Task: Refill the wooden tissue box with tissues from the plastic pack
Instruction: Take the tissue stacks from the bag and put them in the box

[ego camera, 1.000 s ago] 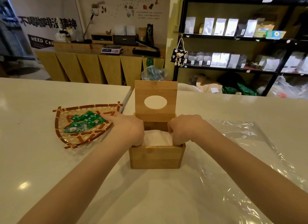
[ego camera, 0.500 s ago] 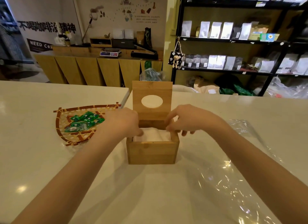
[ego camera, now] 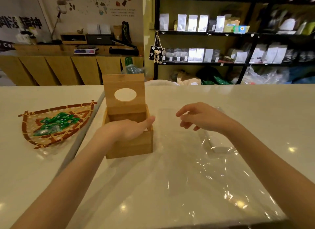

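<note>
On the white bench [ego camera: 170, 186], the wooden tissue box [ego camera: 134, 143] serves as the landmark, standing a little left of centre with its hinged lid [ego camera: 125, 92] raised upright at the far edge, the oval slot in the lid facing the camera. Well to the left of the box lies a woven fan-shaped basket [ego camera: 51, 140] holding green wrapped sweets [ego camera: 57, 122]. The left hand [ego camera: 124, 130] lies across the open top of the box, palm down, its fingers reaching over to the box's right wall and the fingertips [ego camera: 150, 120] touching that rim; its grip is loosely spread and flat rather than pinching, and it covers most of the opening, so the tissues inside are hidden and only a sliver of pale white shows by the right rim. Just right of the box, the right hand [ego camera: 201, 117] hovers above the bench, clear of the box, fingers slightly curled and parted, its grip holding nothing. Below and to the right of that hand, the clear plastic pack [ego camera: 213, 169] lies flattened and crumpled on the bench, stretching from beside the box toward the near right edge and catching bright glints of light. Behind the bench, to the right of the box, stands a dark shelf [ego camera: 204, 33] of pouches.
</note>
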Demonstrator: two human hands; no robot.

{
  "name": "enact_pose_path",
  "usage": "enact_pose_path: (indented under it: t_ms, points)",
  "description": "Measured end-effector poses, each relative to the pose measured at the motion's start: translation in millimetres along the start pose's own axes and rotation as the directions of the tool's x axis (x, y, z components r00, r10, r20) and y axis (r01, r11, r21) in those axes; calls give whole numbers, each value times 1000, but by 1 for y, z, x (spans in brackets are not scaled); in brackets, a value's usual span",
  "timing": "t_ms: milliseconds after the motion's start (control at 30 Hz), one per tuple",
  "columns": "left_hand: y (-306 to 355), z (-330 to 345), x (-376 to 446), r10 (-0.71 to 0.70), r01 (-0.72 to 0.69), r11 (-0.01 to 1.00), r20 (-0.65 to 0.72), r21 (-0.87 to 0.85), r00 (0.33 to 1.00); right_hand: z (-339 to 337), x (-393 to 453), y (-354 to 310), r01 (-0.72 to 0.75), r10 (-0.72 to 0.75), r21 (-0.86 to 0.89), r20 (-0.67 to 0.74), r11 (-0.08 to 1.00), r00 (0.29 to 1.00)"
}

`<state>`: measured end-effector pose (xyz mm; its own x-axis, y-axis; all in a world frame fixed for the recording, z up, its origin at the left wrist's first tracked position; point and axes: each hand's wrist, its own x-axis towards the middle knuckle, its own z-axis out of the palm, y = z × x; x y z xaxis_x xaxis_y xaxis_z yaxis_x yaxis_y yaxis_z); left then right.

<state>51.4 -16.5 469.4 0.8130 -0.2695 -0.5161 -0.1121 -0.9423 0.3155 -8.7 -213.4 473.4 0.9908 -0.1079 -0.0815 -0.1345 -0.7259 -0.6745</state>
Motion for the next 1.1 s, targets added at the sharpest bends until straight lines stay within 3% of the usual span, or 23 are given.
enact_pose_path:
  t_ms: [67, 133, 200, 267, 300, 367, 400, 467, 567, 700, 900, 1033, 1100]
  points:
    - [4, 2, -7, 16, -15, 1000, -40, 11, 999, -3, -8, 10, -11, 11, 27, 1, 1000, 1000]
    - [11, 8, -19, 120, -95, 988, -215, 121, 969, -8, -20, 20, -17, 18, 61, -9, 998, 1000]
    - [26, 20, -32, 331, -185, 926, -473, 328, 817, -14, -34, 31, -16, 17, 83, -21, 996, 1000]
    - [45, 38, -42, 549, -332, 834, -594, 441, 588, -20, -51, 43, -22, 25, 82, -44, 996, 999]
    - [53, 50, -45, 654, -466, 755, -573, 461, 494, -23, -61, 48, -28, 34, 82, -68, 996, 997]
    - [68, 74, -49, 850, -731, 520, -355, 443, 390, -28, -79, 60, -35, 47, 90, -134, 995, 990]
    - [74, 88, -48, 900, -808, 434, -227, 398, 371, -29, -89, 66, -36, 54, 104, -172, 994, 984]
    - [80, 116, -37, 924, -847, 365, -41, 386, 379, -32, -108, 76, -34, 69, 144, -243, 989, 968]
    - [83, 144, -20, 927, -841, 311, 51, 443, 371, -34, -134, 86, -26, 81, 176, -311, 984, 947]
    - [84, 153, -18, 951, -882, 295, -27, 367, 307, -32, -157, 89, -26, 74, 164, -294, 986, 953]
    - [82, 156, -15, 949, -911, 314, -73, 268, 306, -27, -172, 90, -30, 60, 126, -242, 992, 969]
    - [83, 150, -16, 906, -916, 400, -171, 40, 388, -30, -176, 88, -4, 36, 132, -243, 991, 969]
    - [83, 149, -16, 910, -915, 399, -148, 51, 389, -31, -177, 86, 18, 15, 131, -248, 991, 969]
